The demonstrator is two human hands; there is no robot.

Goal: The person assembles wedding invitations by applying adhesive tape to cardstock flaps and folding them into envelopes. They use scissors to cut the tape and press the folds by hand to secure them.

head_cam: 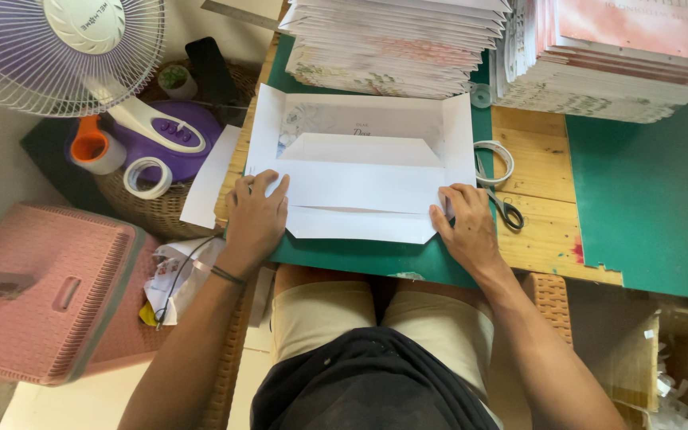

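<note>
We press our left hand and right hand, fingers spread flat and gripping nothing, on both ends of the white paper sheet lying on the green mat, pinning its folded flap, scissors nearby.

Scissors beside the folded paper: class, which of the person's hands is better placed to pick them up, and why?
Right. The right hand rests on the white paper's right edge, next to the scissors. The left hand presses the opposite end, farthest away.
</note>
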